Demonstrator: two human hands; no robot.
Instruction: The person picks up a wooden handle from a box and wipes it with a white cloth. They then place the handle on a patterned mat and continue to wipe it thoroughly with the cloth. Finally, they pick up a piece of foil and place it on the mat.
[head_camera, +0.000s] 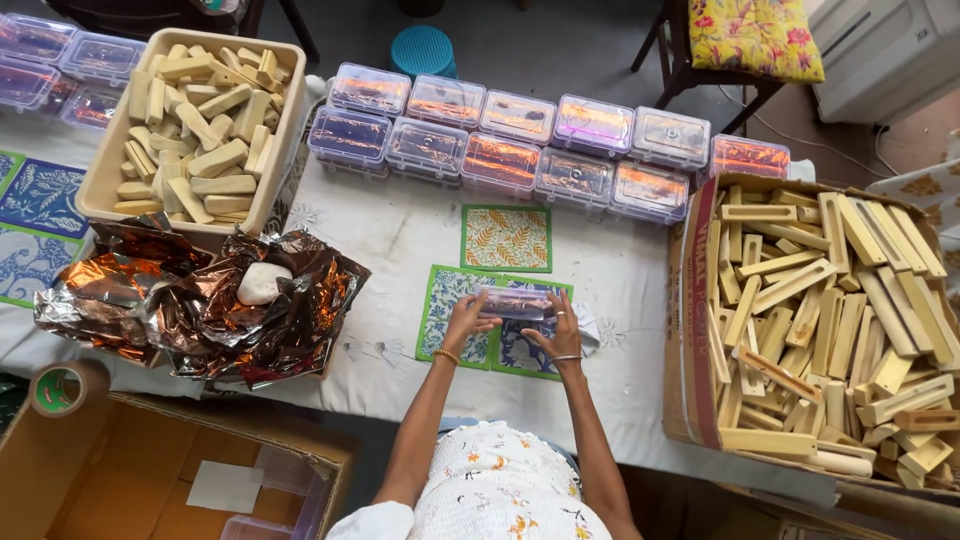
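Counts first. Clear plastic boxes in the double row (560, 150) across the top centre of the frame: eleven, lids on. At least three more clear boxes (60, 60) in the upper left corner, partly cut off. One beige tub (100, 180) of pale blocks at upper left, too many to count. One cardboard carton (690, 330) at right, full of bamboo-coloured slotted holders, also uncountable. Patterned green-edged cards: one (506, 238) lying alone at centre, a couple more (450, 300) under the hands, more blue ones at the left edge. One heap of crumpled copper foil (200, 300) at left with one white lump (262, 283) on it. One tape roll (62, 388) at lower left.

One small clear box (516, 301) sits low over the table (400, 230) at centre frame, held between both hands. Left hand (466, 318) pinches its left end, right hand (560, 335) its right end; fingers curled around the ends from below and behind, thumbs on the near side. The box spans the gap between the two hands, above the cards.
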